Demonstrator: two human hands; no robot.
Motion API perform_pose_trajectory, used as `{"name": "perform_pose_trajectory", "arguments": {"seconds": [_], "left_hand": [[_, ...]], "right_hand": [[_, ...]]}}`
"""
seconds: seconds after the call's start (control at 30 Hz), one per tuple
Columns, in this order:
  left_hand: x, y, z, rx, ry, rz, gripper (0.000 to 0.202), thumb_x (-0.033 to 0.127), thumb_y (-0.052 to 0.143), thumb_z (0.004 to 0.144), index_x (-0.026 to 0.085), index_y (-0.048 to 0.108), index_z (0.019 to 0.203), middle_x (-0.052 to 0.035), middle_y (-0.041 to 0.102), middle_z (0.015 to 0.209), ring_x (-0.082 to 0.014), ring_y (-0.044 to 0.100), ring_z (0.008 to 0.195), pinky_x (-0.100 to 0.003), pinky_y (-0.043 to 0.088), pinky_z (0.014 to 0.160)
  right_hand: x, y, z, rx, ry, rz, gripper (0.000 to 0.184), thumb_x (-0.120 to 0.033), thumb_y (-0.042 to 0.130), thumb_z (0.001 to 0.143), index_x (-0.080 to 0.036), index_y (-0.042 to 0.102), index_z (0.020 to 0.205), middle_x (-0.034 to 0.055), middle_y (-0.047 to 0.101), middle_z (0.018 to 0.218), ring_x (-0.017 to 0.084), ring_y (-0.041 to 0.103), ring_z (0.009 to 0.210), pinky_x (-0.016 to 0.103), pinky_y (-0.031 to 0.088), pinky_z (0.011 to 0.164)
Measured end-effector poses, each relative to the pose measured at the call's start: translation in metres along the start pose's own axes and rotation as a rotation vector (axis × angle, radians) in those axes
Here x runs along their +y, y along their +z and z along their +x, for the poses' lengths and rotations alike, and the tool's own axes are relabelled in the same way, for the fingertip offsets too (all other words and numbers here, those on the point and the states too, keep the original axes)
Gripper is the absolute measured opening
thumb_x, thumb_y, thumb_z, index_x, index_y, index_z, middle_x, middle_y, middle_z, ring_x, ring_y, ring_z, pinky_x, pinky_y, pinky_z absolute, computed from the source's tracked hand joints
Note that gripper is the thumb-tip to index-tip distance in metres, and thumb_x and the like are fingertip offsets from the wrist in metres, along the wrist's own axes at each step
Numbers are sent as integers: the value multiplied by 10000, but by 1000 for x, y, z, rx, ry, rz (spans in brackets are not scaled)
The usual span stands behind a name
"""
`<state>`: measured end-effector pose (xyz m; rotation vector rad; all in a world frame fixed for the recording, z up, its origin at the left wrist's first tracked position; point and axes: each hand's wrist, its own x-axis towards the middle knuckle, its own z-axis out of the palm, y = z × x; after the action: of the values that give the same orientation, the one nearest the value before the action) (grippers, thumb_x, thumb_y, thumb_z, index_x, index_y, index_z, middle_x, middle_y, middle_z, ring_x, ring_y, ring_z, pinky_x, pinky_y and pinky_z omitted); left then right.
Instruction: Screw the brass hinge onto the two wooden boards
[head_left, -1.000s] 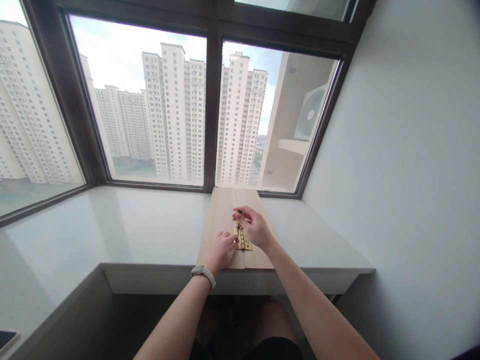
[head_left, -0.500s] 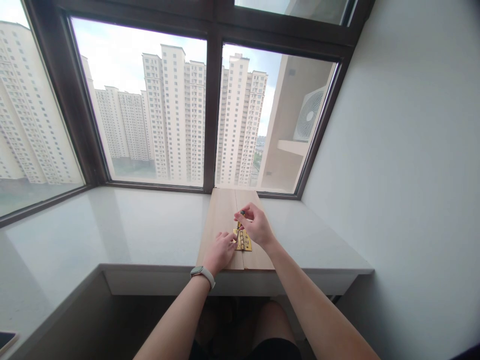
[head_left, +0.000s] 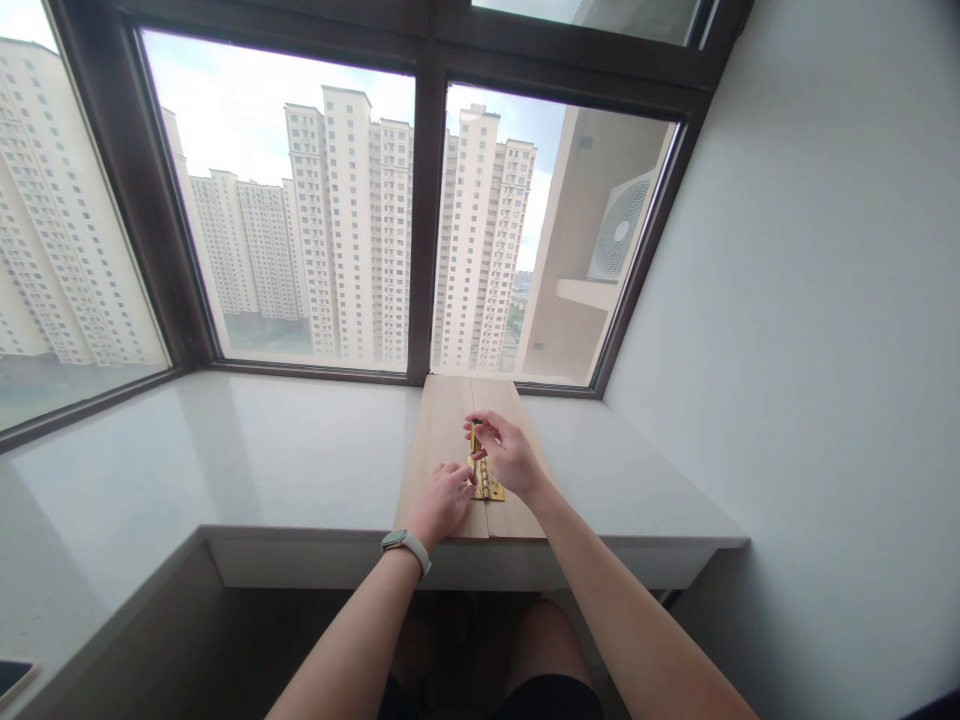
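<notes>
Two pale wooden boards [head_left: 444, 420] lie side by side, with a thin seam running between them. Across the seam sits a brass-coloured hinge [head_left: 492, 489], its knuckle along the joint. My right hand [head_left: 513, 462] is closed around the yellow and black handle of a screwdriver [head_left: 475, 437], held upright over the hinge's left leaf. On that same leaf my left hand [head_left: 447, 496] presses with thumb and fingertips drawn together, close to the screwdriver's lower end. The tip and any screw under it are hidden by my fingers.
The boards rest on a white windowsill counter [head_left: 315, 470] whose front edge is near my knees. Dark window frames [head_left: 426, 220] rise behind, and a white wall [head_left: 795, 300] stands at the right. A dark flat object [head_left: 13, 678] shows at the lower left edge.
My right hand has turned around the screwdriver handle, and its fingers now reach further left over the top. The left hand stays at the hinge.
</notes>
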<state>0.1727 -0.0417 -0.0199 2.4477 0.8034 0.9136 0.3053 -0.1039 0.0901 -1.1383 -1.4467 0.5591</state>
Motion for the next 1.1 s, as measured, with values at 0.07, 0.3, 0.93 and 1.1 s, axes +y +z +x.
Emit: {"name": "perform_pose_trajectory", "arguments": {"seconds": [0.07,0.3,0.93,1.1], "left_hand": [[-1,1,0,-4,17,7,125,260,506,953,259,631,968,-59,618,1006,-244,554,1045,-362,453,919],[0,0,1,-28,5,38,151,271,497,957,254,647,961,-59,607,985,-240,555,1001,-377,438,937],[0,1,0,-10,52,47,136,280,487,976,258,622,966,-57,599,977,-241,545,999,-368,436,922],[-2,2,0,-10,48,53,142,284,478,981,256,617,964,-55,601,973,-236,551,982,-367,435,918]], "right_hand": [[-2,1,0,45,-3,-21,375,-547,629,887,-214,653,1057,97,690,1059,240,683,988,315,638,611],[-5,1,-3,81,23,39,437,-567,734,796,-223,530,971,62,690,990,227,709,882,309,628,556],[-11,1,-9,55,56,74,425,-549,760,782,-217,534,922,56,689,953,235,707,887,322,630,574],[-13,-1,-9,-49,52,110,408,-568,614,903,-211,622,1100,71,684,951,219,674,946,339,625,683]]}}
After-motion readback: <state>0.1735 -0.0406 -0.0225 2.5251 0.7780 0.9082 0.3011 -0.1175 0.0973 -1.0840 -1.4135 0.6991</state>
